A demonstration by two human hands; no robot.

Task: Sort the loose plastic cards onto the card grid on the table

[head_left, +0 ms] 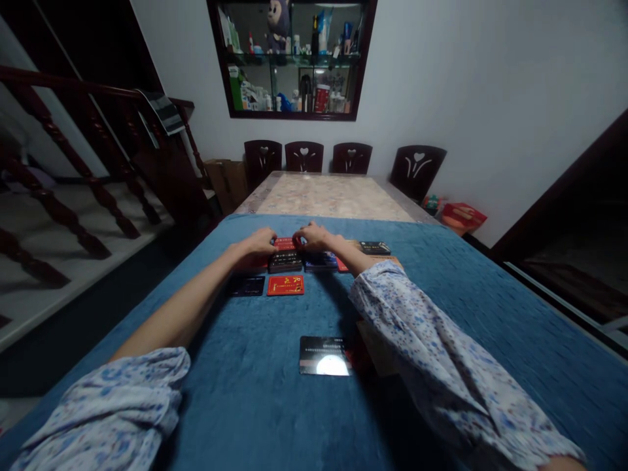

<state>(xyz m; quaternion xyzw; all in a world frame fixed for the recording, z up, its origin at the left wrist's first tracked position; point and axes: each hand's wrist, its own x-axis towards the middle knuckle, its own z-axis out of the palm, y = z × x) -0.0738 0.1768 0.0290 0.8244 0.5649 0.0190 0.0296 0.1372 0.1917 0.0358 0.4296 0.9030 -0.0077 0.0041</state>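
Note:
Both hands reach to stacked cards on the blue cloth. My left hand [263,241] and my right hand [313,237] have curled fingers at either side of a red card stack [285,243]. Whether the fingertips grip it is too small to tell. In front of that stack lies a black card stack [285,260], with a dark blue stack [320,261] to its right. Nearer me are a dark card [246,286] and a red card with gold print [286,285]. A shiny black card [324,356] lies closer, partly beside my right sleeve.
A black card [375,248] lies past my right wrist among orange and red ones. The blue cloth [235,405] covers the near table; its patterned far end [333,193] is bare, with chairs [304,157] around. A stair railing [88,163] stands left.

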